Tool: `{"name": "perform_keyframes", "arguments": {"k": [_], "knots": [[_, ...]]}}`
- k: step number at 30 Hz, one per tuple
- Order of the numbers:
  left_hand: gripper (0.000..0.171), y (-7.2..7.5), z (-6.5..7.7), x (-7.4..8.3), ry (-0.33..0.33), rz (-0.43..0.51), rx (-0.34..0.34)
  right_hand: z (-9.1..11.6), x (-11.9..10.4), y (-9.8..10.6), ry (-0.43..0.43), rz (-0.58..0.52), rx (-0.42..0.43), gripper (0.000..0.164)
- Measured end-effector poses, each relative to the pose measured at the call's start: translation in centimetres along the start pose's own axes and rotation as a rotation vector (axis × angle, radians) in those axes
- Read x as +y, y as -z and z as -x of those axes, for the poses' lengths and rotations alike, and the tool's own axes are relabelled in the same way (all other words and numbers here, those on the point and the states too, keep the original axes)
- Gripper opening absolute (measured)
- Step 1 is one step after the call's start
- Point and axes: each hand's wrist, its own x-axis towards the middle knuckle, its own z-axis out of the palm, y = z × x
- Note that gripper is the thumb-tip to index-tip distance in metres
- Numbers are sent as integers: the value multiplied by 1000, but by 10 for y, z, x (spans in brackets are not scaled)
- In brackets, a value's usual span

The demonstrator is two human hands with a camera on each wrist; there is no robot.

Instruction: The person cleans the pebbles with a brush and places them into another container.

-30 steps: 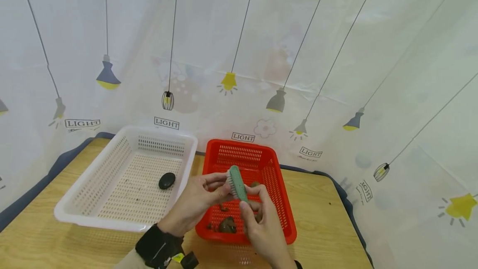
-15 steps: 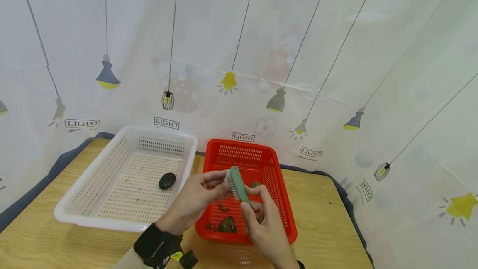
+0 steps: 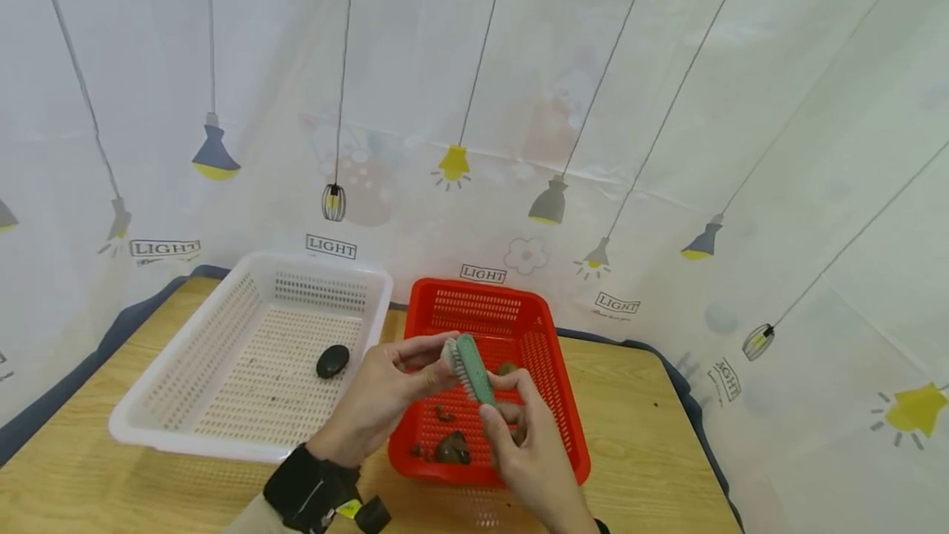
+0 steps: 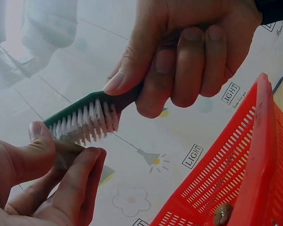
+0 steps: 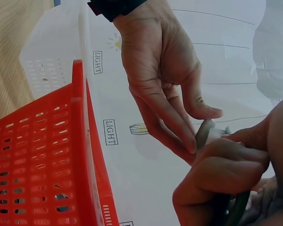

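Note:
My right hand (image 3: 530, 443) grips a green scrubbing brush (image 3: 476, 367) by one end, its white bristles facing left. In the left wrist view the bristles (image 4: 87, 123) touch or nearly touch a small grey-brown stone (image 4: 68, 154). Thumb and fingertips of my left hand (image 3: 381, 394) pinch that stone; in the head view only a pale part shows beside the brush. Both hands are raised over the red basket (image 3: 567, 402). Inside it lie a muddy brown stone (image 3: 452, 447), brown crumbs and another stone (image 3: 507, 367) partly behind the hands.
To the left, a white basket (image 3: 122, 423) holds one smooth black stone (image 3: 332, 361). Both baskets stand on a wooden table (image 3: 630, 435). A white curtain (image 3: 415, 39) printed with lamps hangs behind.
The brush has shifted slightly down and right against the pinched stone, more of which now shows. Both hands keep their hold, and the baskets stay put.

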Motion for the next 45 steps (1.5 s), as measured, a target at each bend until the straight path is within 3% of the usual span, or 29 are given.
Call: {"name": "perform_keyframes", "arguments": {"k": [6,11,20,32,41,45], "knots": [[64,-3,-1,-3,20,-12,-52,2,-1,-5,33,-4,36,35],[63,-3,-2,-5,16,-1,-72,-1,3,-4,13,-11,76,33],[63,0,0,2,6,-11,21,-3,6,-2,27,-12,17,31],[69,-3,0,-2,18,12,-92,0,0,-8,29,-19,97,34],[63,-1,0,-1,9,63,-44,-1,-1,-2,24,-15,9,36],[65,-3,0,-3,18,36,-55,1,-2,-5,32,-14,13,38]]}}
